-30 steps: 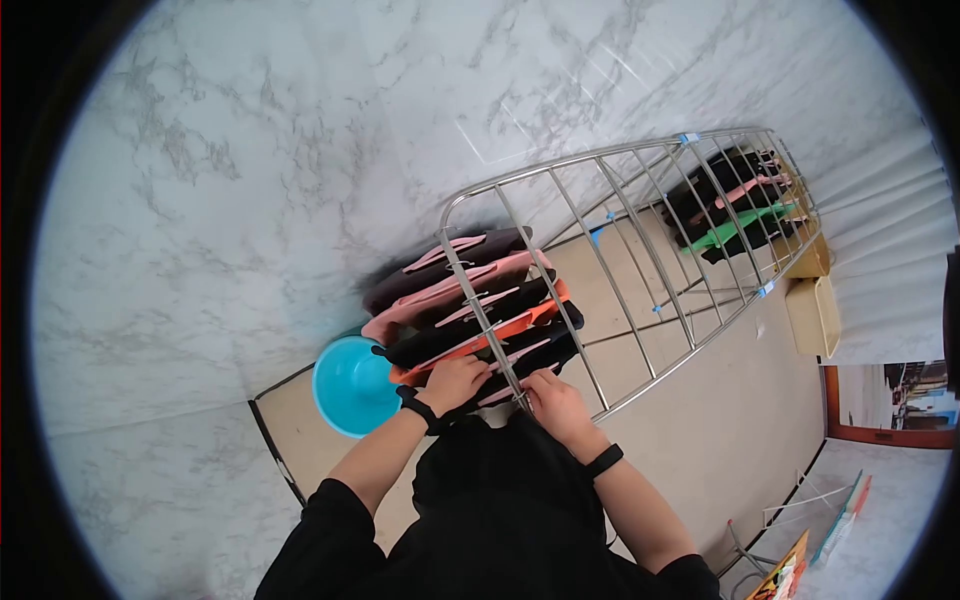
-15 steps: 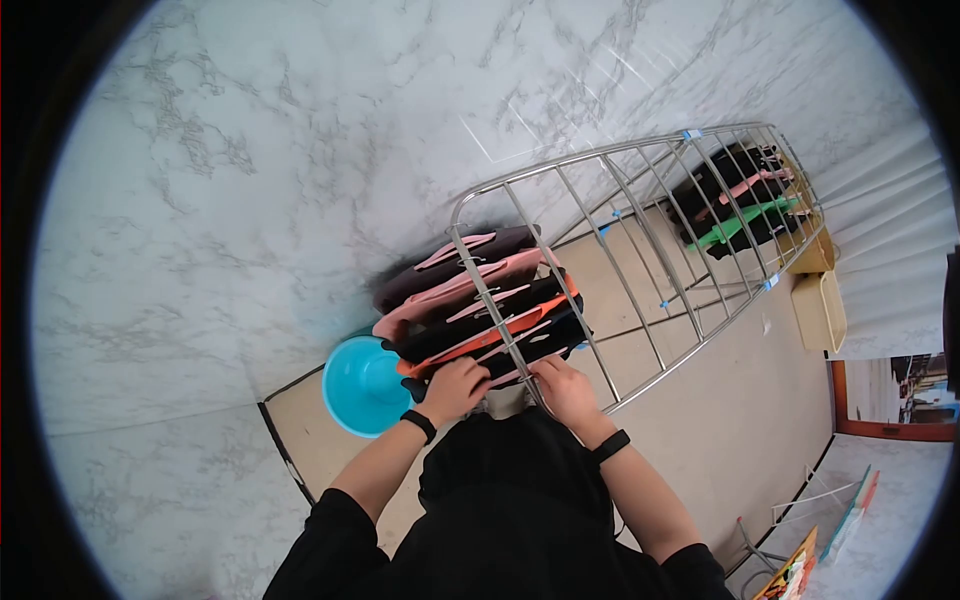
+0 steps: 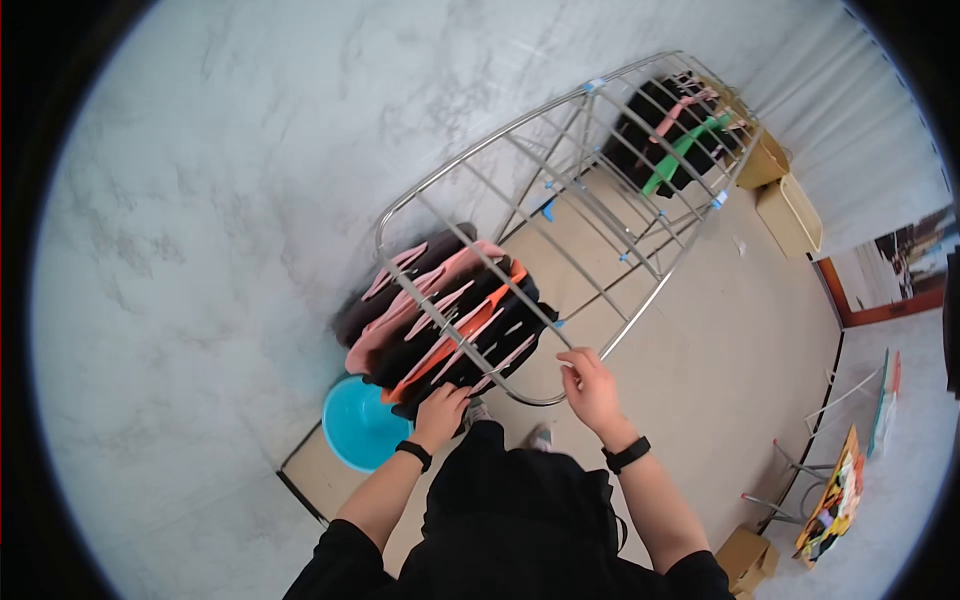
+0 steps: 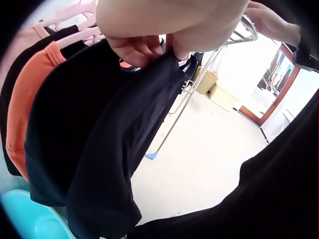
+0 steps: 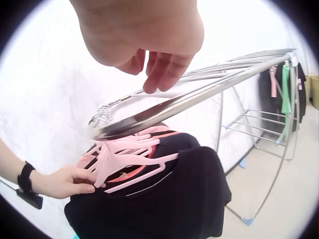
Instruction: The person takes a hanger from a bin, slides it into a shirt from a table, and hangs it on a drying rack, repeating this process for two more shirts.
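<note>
My left hand [image 3: 440, 415] pinches the shoulder of a black shirt [image 5: 149, 204] on a pink hanger [image 5: 119, 162]. That hanger hooks on the near end of a metal drying rack [image 3: 440, 325]. In the left wrist view the dark cloth [image 4: 109, 134] hangs down from the fingers. My right hand [image 3: 592, 388] hovers just off the rack's near corner, fingers loosely bent and holding nothing. Beside the black shirt hang an orange shirt [image 4: 32, 82], a pink shirt [image 3: 365, 350] and other dark ones, each on a pink hanger.
A blue basin [image 3: 360, 425] stands on the floor below the left hand. More clothes, one green hanger [image 3: 680, 160] among them, hang at the rack's far end. Past it are a cream bin [image 3: 790, 215] and a curtain. Folding chairs and a cardboard box [image 3: 745, 560] stand at right.
Both hands were close together at the near rail. The right hand has come away from the rail to the right; the left stays at the black shirt. The head view has turned.
</note>
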Available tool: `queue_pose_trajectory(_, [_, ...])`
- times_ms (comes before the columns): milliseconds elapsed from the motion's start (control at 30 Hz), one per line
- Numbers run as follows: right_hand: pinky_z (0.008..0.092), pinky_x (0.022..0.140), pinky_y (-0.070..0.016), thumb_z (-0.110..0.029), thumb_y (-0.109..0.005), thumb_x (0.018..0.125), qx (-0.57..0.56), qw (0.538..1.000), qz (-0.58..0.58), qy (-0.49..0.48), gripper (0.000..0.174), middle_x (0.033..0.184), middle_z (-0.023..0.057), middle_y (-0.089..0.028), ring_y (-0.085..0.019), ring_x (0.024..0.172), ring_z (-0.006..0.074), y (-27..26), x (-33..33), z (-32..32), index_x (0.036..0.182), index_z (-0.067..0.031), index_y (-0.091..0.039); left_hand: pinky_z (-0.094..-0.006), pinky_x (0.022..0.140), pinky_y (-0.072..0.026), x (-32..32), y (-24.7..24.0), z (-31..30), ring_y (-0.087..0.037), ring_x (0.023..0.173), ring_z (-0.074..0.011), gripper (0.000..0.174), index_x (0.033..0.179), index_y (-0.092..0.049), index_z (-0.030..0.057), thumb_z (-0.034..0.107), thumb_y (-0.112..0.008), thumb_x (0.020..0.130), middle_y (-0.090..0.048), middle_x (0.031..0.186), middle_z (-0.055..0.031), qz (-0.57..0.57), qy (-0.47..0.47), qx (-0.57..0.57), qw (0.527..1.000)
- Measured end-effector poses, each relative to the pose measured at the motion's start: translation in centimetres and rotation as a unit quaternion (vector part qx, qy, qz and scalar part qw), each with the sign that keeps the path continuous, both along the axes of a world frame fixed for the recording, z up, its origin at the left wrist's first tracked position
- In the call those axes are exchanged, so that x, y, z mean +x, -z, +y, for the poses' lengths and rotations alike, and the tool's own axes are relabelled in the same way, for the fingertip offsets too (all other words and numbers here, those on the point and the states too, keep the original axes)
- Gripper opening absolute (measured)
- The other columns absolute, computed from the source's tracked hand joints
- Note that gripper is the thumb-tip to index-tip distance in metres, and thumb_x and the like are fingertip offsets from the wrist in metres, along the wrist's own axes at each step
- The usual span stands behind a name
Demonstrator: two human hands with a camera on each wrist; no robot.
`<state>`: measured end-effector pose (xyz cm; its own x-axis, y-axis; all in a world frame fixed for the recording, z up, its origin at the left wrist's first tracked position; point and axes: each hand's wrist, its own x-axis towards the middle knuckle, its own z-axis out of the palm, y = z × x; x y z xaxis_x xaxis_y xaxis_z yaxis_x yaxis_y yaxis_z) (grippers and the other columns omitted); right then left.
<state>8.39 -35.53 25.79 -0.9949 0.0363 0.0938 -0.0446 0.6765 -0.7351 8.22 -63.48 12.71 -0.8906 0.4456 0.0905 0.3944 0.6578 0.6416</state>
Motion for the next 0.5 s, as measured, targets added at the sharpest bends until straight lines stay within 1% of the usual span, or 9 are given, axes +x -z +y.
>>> queue_pose_trajectory(67, [0.0309, 0.062, -0.0520, 0.004, -0.059, 0.085, 0.016, 0.996, 0.086, 0.031, 0.019, 0.100, 0.0115, -0.060, -0.063, 0.073, 0.0239, 0.7, 2.1, 2.8, 0.102, -0.0043, -0.062, -0.0397, 0.070, -0.0517, -0.1, -0.5, 0.0, -0.061, 0.083, -0.0292, 0.022, 0.106, -0.065, 0.0109, 0.017, -0.065, 0.085, -0.058, 0.090, -0.0070, -0.011, -0.019, -0.017, 1.000])
queue_pose_trajectory(133, [0.0342, 0.065, -0.0537, 0.000, -0.060, 0.085, 0.002, 0.991, 0.061, 0.119, 0.018, 0.105, 0.0110, -0.061, -0.065, 0.077, 0.0286, 0.3, 5.1, 6.0, 0.101, -0.0072, -0.062, -0.0429, 0.079, -0.0496, -0.1, -1.5, 0.4, -0.058, 0.094, -0.0348, 0.030, 0.110, -0.061, 0.0084, 0.019, -0.067, 0.083, -0.055, 0.095, -0.0134, 0.012, -0.022, -0.023, 0.999])
queue_pose_trajectory(167, [0.0342, 0.065, -0.0537, 0.000, -0.060, 0.085, 0.006, 0.987, 0.077, 0.140, 0.018, 0.105, 0.0110, -0.061, -0.065, 0.077, 0.0286, 0.3, 6.9, 8.0, 0.101, -0.0072, -0.062, -0.0431, 0.080, -0.0487, 0.1, -1.5, 0.7, -0.056, 0.095, -0.0364, 0.028, 0.104, -0.058, 0.0066, 0.019, -0.069, 0.082, -0.054, 0.096, -0.0155, 0.017, -0.030, -0.028, 0.999])
queue_pose_trajectory(233, [0.0350, 0.066, -0.0536, -0.001, -0.059, 0.085, 0.003, 0.972, 0.021, 0.232, 0.017, 0.106, 0.0130, -0.060, -0.064, 0.073, 0.0279, 1.4, 11.6, 12.0, 0.102, -0.0057, -0.061, -0.0443, 0.073, -0.0465, 0.9, -1.4, 1.1, -0.056, 0.086, -0.0365, 0.021, 0.092, -0.053, 0.0047, 0.014, -0.067, 0.081, -0.053, 0.089, -0.0145, 0.059, -0.028, -0.013, 0.998])
queue_pose_trajectory(267, [0.0350, 0.066, -0.0536, -0.001, -0.059, 0.085, 0.007, 0.966, 0.034, 0.256, 0.017, 0.106, 0.0130, -0.060, -0.064, 0.073, 0.0279, 2.5, 14.5, 14.0, 0.102, -0.0057, -0.061, -0.0446, 0.070, -0.0458, 1.3, -1.0, 1.4, -0.055, 0.082, -0.0362, 0.018, 0.089, -0.050, 0.0044, 0.012, -0.065, 0.082, -0.052, 0.086, -0.0141, 0.069, -0.008, -0.014, 0.997])
queue_pose_trajectory(333, [0.0374, 0.073, -0.0535, -0.003, -0.061, 0.083, 0.003, 0.923, -0.057, 0.381, 0.021, 0.105, 0.0172, -0.058, -0.063, 0.080, 0.0297, 6.2, 21.5, 18.2, 0.104, -0.0031, -0.061, -0.0447, 0.069, -0.0466, 3.2, -1.9, 3.0, -0.057, 0.081, -0.0358, 0.012, 0.087, -0.050, 0.0049, 0.008, -0.061, 0.083, -0.055, 0.083, -0.0142, 0.042, 0.027, -0.008, 0.999])
queue_pose_trajectory(400, [0.0434, 0.086, -0.0503, -0.009, -0.064, 0.080, 0.083, 0.895, -0.094, 0.428, 0.028, 0.109, 0.0210, -0.058, -0.060, 0.098, 0.0358, 14.3, 31.0, 22.0, 0.107, -0.0036, -0.061, -0.0449, 0.066, -0.0482, 5.3, -2.0, 5.2, -0.061, 0.077, -0.0359, 0.008, 0.090, -0.054, 0.0058, 0.008, -0.059, 0.084, -0.060, 0.083, -0.0146, 0.066, 0.066, -0.012, 0.996])
queue_pose_trajectory(433, [0.0448, 0.096, -0.0461, -0.014, -0.067, 0.076, 0.017, 0.867, -0.158, 0.472, 0.032, 0.112, 0.0225, -0.058, -0.055, 0.109, 0.0398, 16.9, 35.6, 22.9, 0.107, -0.0048, -0.063, -0.0448, 0.065, -0.0486, 6.7, -2.8, 6.7, -0.062, 0.075, -0.0353, 0.012, 0.095, -0.056, 0.0061, 0.009, -0.059, 0.084, -0.061, 0.083, -0.0147, 0.016, 0.051, -0.036, 0.998])
queue_pose_trajectory(500, [0.0437, 0.098, -0.0459, -0.022, -0.065, 0.077, -0.019, 0.819, -0.261, 0.510, 0.031, 0.114, 0.0248, -0.059, -0.055, 0.111, 0.0407, 18.8, 44.0, 22.7, 0.104, -0.0067, -0.067, -0.0431, 0.064, -0.0493, 8.8, -2.4, 9.5, -0.061, 0.069, -0.0352, 0.017, 0.100, -0.057, 0.0056, 0.010, -0.058, 0.084, -0.059, 0.072, -0.0137, -0.010, 0.043, -0.035, 0.998])
